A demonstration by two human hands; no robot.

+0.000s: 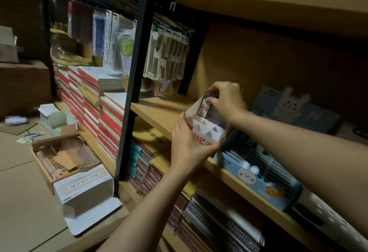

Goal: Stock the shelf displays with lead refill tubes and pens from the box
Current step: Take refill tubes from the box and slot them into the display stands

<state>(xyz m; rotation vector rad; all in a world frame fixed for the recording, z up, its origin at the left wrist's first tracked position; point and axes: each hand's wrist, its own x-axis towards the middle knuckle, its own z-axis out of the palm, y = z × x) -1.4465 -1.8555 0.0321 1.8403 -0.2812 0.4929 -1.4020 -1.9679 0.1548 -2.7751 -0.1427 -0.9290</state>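
Note:
A white display box [207,131] with red print and cardboard dividers stands on the wooden shelf [159,112]. My left hand [189,144] grips its front left side. My right hand [227,100] pinches a dark lead refill tube [206,106] with a red-and-white label and holds it upright in the box's back left slot. To the right stands a blue rabbit-print display tray [256,172] with several pens in rows. On the floor at the left lies an open cardboard box [65,156] holding clear packets.
A white lidded carton [85,190] sits on the floor by the black shelf post [129,96]. Stacks of red-edged notebooks [95,108] fill the left rack; spiral notebooks [215,222] lie on the lower shelf. A blue rabbit-print box [294,110] leans at the shelf's back.

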